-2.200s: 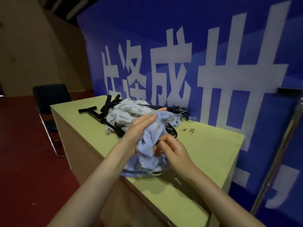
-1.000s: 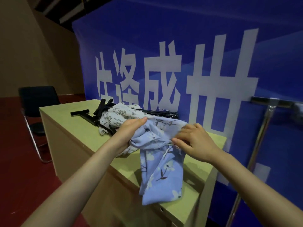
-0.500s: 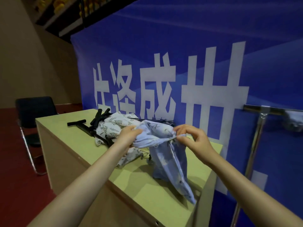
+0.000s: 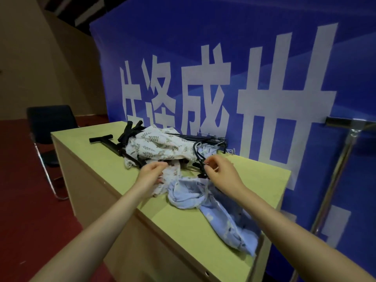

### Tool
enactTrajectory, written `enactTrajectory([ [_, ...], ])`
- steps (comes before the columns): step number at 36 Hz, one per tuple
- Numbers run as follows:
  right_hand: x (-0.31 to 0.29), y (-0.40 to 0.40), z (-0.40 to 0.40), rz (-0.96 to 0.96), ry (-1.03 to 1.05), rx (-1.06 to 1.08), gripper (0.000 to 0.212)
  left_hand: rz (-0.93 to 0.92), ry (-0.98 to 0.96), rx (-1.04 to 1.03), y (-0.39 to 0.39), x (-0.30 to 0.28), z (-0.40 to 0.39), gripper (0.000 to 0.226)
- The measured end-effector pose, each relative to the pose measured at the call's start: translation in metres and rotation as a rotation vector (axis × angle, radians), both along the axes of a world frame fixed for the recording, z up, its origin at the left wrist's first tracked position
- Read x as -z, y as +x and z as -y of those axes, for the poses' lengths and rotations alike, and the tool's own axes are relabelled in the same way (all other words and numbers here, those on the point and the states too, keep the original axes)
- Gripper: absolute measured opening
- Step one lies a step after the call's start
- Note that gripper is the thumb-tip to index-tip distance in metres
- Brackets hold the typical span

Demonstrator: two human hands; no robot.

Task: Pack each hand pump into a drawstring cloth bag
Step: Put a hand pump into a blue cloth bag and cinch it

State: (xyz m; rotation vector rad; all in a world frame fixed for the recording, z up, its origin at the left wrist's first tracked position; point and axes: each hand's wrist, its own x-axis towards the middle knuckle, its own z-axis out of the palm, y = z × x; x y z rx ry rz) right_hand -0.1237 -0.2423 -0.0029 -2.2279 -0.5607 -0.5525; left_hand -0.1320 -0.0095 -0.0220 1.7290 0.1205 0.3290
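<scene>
Blue bag (image 4: pixel 213 202) down, we're on the pumps
Our right hand (image 4: pixel 220 174) pinches a black hose (image 4: pixel 198 154); our left hand (image 4: pixel 151 175) grips cloth (image 4: pixel 172 171) at 9 o'clock.

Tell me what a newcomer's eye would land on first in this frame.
First, the huge blue banner with white characters filling the wall behind the yellow-green table. Next, the two bare hands at mid-table: the left hand grips pale cloth, the right hand pinches a thin black pump hose. A crumpled light-blue floral cloth bag lies below them, trailing towards the table's near right edge.
</scene>
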Motion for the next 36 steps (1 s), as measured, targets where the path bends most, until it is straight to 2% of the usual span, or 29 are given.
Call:
enactTrajectory([
  [3,-0.020,0.004,-0.046,-0.024,0.070,-0.130,0.016,0.077,0.174,-0.152,0.006,0.005,-0.035,0.019],
  [7,-0.025,0.030,-0.111,-0.042,-0.207,-0.248,0.026,-0.031,0.478,-0.186,0.016,0.017,-0.089,0.019],
  [10,-0.010,0.061,-0.152,-0.135,-0.284,-0.259,0.034,-0.128,0.629,-0.227,0.023,0.031,-0.124,0.019],
  [13,0.005,0.087,-0.188,-0.260,-0.253,-0.232,0.042,-0.161,0.638,-0.218,0.028,0.042,-0.148,0.020],
  [15,0.013,0.102,-0.209,-0.306,-0.288,-0.164,0.043,-0.140,0.573,-0.171,0.032,0.046,-0.158,0.021],
  [19,0.021,0.111,-0.231,-0.170,-0.607,0.015,0.044,-0.070,0.507,-0.107,0.029,0.057,-0.169,0.020],
  [21,0.025,0.113,-0.238,-0.165,-0.643,0.047,0.043,-0.031,0.506,-0.101,0.028,0.065,-0.176,0.017],
  [24,0.027,0.116,-0.242,-0.218,-0.457,0.044,0.036,-0.013,0.481,-0.094,0.028,0.070,-0.180,0.019],
  [28,0.017,0.114,-0.243,-0.320,0.008,-0.041,0.035,-0.013,0.426,-0.088,0.029,0.067,-0.180,0.022],
  [32,-0.013,0.108,-0.236,-0.444,0.470,-0.143,0.021,-0.043,0.211,-0.179,0.034,0.051,-0.177,0.025],
  [36,-0.035,0.101,-0.209,-0.389,0.506,-0.131,0.022,-0.038,-0.045,-0.282,0.044,0.022,-0.180,0.039],
])
